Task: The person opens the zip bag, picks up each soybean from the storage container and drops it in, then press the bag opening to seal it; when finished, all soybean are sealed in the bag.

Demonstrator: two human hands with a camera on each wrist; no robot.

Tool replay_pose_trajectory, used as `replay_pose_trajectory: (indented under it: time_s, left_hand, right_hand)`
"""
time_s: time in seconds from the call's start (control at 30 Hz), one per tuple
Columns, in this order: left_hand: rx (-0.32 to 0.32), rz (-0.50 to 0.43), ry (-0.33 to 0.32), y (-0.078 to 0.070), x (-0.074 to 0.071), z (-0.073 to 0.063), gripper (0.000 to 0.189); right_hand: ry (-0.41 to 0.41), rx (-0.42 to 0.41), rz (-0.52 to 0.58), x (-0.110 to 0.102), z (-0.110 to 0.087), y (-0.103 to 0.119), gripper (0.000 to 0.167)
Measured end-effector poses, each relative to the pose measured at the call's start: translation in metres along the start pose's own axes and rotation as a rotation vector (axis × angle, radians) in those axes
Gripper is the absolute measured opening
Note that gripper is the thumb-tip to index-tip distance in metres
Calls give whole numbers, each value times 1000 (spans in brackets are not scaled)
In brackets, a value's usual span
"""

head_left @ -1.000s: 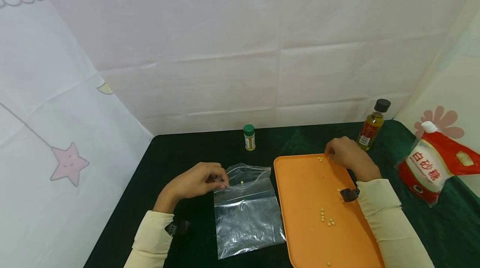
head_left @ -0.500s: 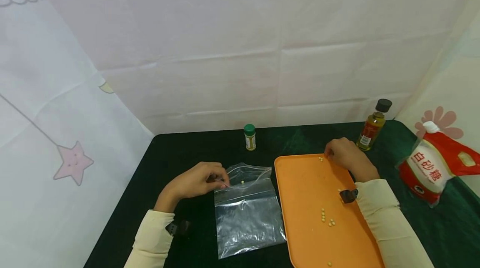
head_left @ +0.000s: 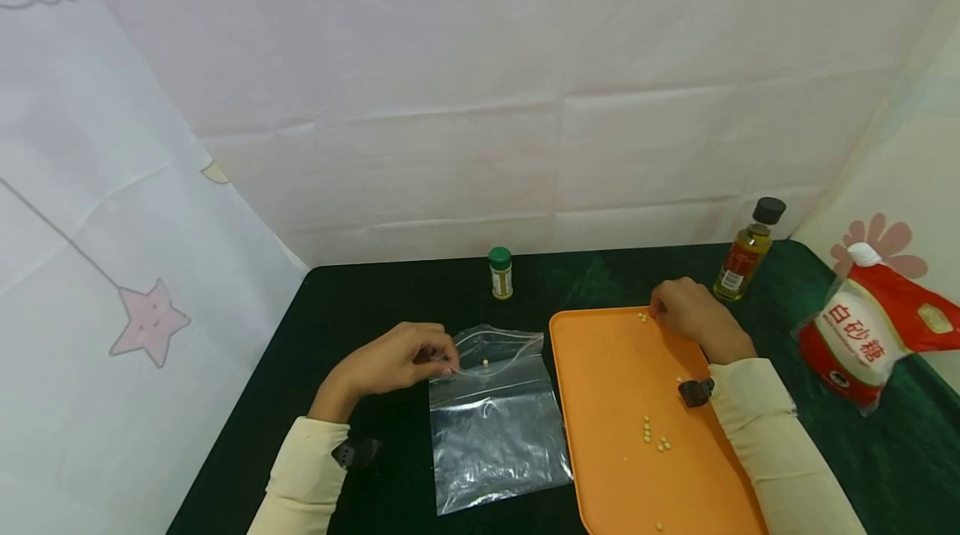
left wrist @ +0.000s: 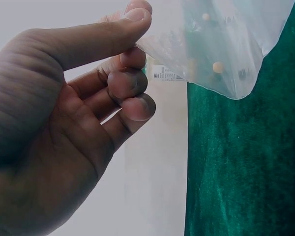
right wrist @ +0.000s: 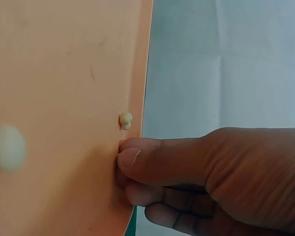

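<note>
My left hand [head_left: 401,360] pinches the open mouth of a clear zip bag [head_left: 498,443] between thumb and forefinger. The bag lies flat on the dark green cloth, its mouth lifted. One soybean [head_left: 485,362] shows through the bag near its mouth in the head view; two show in the left wrist view. At the far right corner of an orange tray [head_left: 607,377], my right hand [head_left: 690,314] has thumb and fingertips together against the inner edge. Whatever may be between those fingertips is hidden. Two soybeans [right wrist: 125,120] sit just beside them, touching each other.
Several more soybeans [head_left: 647,431] are scattered on the tray. A small green-capped jar [head_left: 501,275] stands behind the bag. An oil bottle [head_left: 742,256] stands just beyond the right hand, and a red and white sugar pouch [head_left: 855,331] is at the right. White sheeting [head_left: 480,102] hangs behind.
</note>
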State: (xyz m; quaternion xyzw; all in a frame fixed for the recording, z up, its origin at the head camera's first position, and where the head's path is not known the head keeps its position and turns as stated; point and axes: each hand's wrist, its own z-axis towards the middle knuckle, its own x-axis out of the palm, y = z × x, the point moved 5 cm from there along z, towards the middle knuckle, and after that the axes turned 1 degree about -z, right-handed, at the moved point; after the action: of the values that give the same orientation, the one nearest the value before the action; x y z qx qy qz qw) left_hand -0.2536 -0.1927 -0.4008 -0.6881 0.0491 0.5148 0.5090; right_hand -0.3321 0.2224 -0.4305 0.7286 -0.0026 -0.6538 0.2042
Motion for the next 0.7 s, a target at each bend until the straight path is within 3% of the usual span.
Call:
replay_pose_trajectory:
  time_s: [0.4,0.7]
  left_hand:
    - [-16,2,6,0,0,1,17]
    - [-12,8,1,1,0,0,15]
  right_hand:
    - [0,-5,-20,-6,-2,0,5]
    - [-134,-39,-48,-19,-4,3,10]
